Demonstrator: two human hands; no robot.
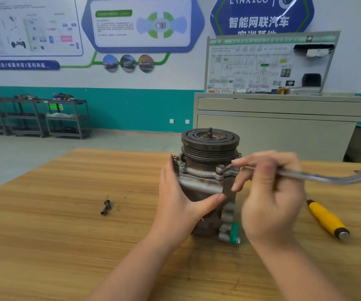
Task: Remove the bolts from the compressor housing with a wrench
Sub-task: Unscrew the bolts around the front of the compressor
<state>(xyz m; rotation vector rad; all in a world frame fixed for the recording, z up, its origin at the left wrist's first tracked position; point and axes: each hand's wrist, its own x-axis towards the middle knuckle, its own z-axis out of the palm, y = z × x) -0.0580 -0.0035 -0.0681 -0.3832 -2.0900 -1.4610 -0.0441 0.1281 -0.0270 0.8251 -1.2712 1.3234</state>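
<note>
Brightness: even, fairly bright indoor light, no dark corners
Shadows: soft and faint on the table [45, 224]; a small one beside the loose bolts [105, 207]
Glare: a white streak across the blue sign [262, 16]; a mild sheen on the wall poster [140, 25]
Blur: right hand [271, 192] and wrench [327, 178] smeared by motion; wall text soft and unreadable
Sharpest: compressor [207, 170] and left hand [181, 196]
Distortion: wide-angle bend, cabinet [284, 124] and table edges bow and tilt toward the frame's sides
</note>
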